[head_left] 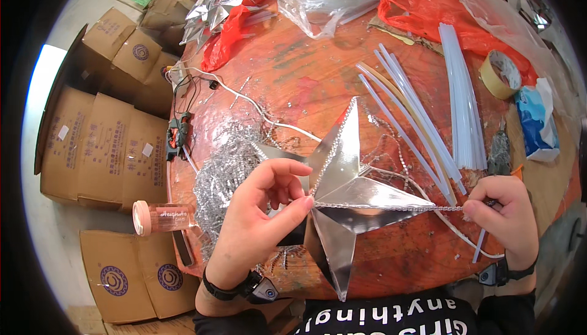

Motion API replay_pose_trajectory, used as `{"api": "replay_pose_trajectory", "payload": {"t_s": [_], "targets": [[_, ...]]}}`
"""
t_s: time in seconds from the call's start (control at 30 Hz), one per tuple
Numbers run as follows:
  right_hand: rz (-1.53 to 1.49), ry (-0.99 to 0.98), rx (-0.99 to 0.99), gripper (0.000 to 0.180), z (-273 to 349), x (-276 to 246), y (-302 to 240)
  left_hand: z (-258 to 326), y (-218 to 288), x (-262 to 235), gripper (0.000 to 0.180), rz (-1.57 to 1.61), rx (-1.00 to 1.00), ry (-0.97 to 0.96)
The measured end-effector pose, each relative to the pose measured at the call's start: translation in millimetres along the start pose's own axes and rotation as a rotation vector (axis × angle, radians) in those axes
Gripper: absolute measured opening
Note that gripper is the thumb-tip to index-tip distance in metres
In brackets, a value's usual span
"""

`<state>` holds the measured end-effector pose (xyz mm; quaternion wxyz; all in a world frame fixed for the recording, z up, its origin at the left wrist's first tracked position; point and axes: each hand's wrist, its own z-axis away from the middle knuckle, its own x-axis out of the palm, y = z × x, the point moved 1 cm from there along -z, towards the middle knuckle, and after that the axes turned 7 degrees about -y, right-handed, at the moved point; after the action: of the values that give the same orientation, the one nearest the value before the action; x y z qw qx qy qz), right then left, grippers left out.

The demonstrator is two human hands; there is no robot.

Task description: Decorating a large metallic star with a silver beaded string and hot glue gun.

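Note:
A shiny silver five-pointed star [345, 151] lies over the table in front of me. A thin silver beaded trim [397, 207] runs straight along its right-hand point and past the tip. My left hand [263, 203] is at the star's centre, its thumb pressing the trim's near end there; the index finger arches above, and the other fingers are curled. Beyond the tip, my right hand [501, 212] is closed around the trim's other end. More trim edges the star's upper point. Left of the star, a tangled heap of silver trim [226, 179] is partly behind my left hand.
Translucent glue sticks [461, 102] lie at the right, near a tape roll [500, 75] and tissue pack [538, 121]. A white cord [263, 111] crosses the table and passes beneath the star. A glue gun [177, 136] and lidded jar [162, 218] are left, beside cardboard boxes [98, 151].

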<state>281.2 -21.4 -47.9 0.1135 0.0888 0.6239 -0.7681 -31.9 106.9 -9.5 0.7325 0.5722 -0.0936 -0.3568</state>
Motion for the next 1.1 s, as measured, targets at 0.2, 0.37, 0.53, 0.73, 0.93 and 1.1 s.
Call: {"api": "replay_pose_trajectory", "payload": {"t_s": [0.2,0.37,0.53,0.73,0.93,1.1], "targets": [[0.006,0.004,-0.018,0.013,-0.6,0.5,3.0,-2.4,1.9,0.8,0.036,0.071,-0.047,-0.002],[0.038,0.008,0.026,0.012,-0.4,-0.1,6.1,-4.1,4.2,1.7,0.038,0.07,-0.06,-0.016],[0.081,0.008,0.017,0.013,-2.4,1.9,8.7,-4.9,4.6,1.7,0.038,0.054,-0.081,-0.02],[0.113,-0.007,0.023,0.013,-3.0,1.8,11.8,-4.3,3.3,2.9,0.038,0.06,-0.072,-0.018],[0.146,0.001,0.002,0.019,-5.1,4.2,13.2,-3.9,3.0,1.8,0.038,0.084,-0.078,-0.03],[0.3,0.057,-0.027,0.021,-2.8,12.2,11.2,-5.0,2.6,2.4,0.038,0.093,-0.067,-0.034]]}}
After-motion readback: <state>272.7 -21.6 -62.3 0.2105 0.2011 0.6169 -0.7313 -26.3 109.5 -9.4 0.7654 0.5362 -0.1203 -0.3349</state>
